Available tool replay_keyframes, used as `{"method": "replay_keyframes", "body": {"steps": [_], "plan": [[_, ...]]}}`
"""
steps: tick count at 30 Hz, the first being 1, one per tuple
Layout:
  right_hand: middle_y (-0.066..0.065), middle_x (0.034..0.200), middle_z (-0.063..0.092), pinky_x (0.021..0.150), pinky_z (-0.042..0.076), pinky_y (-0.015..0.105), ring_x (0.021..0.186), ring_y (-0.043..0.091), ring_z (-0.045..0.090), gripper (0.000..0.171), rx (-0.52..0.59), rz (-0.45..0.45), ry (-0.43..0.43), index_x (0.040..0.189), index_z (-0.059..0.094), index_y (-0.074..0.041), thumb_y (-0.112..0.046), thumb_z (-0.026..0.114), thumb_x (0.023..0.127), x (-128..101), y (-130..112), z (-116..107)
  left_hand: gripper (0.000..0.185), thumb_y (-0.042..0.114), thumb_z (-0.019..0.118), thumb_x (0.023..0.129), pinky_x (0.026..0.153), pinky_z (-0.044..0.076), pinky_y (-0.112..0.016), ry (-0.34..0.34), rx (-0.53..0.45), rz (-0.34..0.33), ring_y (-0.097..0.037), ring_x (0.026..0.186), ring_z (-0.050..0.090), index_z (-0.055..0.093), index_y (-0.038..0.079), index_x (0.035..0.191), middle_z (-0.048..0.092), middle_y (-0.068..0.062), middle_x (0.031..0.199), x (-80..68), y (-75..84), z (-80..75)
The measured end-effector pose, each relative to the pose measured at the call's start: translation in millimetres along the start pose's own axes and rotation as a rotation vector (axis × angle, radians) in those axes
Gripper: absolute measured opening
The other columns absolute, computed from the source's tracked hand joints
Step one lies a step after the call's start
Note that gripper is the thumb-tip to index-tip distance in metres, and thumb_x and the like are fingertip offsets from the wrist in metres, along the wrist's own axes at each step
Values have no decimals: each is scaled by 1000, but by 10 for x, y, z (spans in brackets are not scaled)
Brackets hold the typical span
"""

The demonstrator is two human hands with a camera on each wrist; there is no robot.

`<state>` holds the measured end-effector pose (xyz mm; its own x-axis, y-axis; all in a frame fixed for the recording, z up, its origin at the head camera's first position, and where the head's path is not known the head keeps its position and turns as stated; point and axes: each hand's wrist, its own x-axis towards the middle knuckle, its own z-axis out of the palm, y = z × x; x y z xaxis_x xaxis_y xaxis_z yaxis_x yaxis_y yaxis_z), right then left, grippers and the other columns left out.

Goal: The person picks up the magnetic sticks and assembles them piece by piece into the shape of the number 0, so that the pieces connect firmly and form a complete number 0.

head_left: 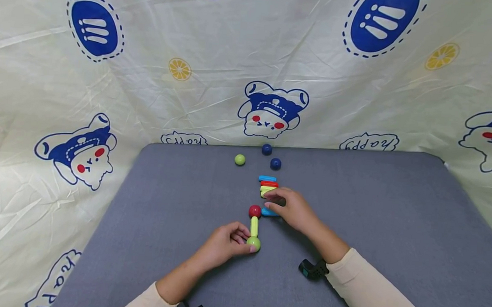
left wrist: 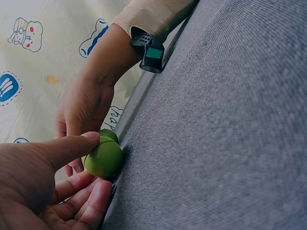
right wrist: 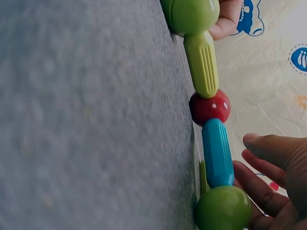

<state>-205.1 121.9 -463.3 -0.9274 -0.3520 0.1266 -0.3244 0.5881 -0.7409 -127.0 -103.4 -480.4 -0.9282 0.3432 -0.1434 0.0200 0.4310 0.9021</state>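
Note:
My left hand pinches a green ball between thumb and fingers. From this ball a yellow-green ridged rod runs to a red ball. A blue ridged rod joins the red ball and leads to a second green ball, which my right hand hides in the head view. Beside that ball, my right hand hovers with thumb and fingers spread apart, gripping nothing. The joined pieces lie along the grey table.
Beyond the right hand lie loose rods: a blue one, a red one and yellow-green ones. Near the table's far edge sit a loose green ball and two dark blue balls. A printed cloth hangs behind the grey table.

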Motion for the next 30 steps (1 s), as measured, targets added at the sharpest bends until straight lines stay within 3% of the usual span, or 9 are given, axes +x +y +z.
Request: {"method": "replay_keyframes", "body": {"steps": [9, 14, 24, 30], "plan": [[9, 111, 66, 89, 51, 45, 100, 24, 63, 28, -51, 57, 43, 114, 69, -11, -22, 71, 89, 26, 72, -67, 33, 25, 83, 75, 65, 50, -20, -3, 3, -7, -11, 78, 61, 65, 11, 99, 67, -3, 88, 6, -1, -4], [9, 110, 66, 89, 51, 45, 98, 24, 64, 27, -52, 45, 37, 113, 70, -10, -21, 72, 88, 28, 89, -73, 33, 26, 83, 75, 65, 50, -20, -5, 10, -8, -10, 77, 61, 65, 11, 99, 67, -3, 88, 3, -7, -5], [1, 103, 68, 85, 52, 37, 93, 14, 64, 25, 21, -12, -92, 110, 71, -13, -24, 72, 87, 17, 88, -39, 34, 26, 83, 76, 65, 50, -20, -8, -3, -15, -10, 77, 61, 65, 11, 100, 66, -2, 88, -5, -5, -17], [-3, 108, 69, 86, 52, 36, 96, 13, 62, 26, -8, -74, -127, 112, 72, -22, -26, 73, 87, 2, 67, 6, 33, 25, 83, 76, 65, 50, -20, -4, -15, -9, -8, 76, 61, 65, 11, 100, 66, 0, 87, -10, -6, -18]]}}
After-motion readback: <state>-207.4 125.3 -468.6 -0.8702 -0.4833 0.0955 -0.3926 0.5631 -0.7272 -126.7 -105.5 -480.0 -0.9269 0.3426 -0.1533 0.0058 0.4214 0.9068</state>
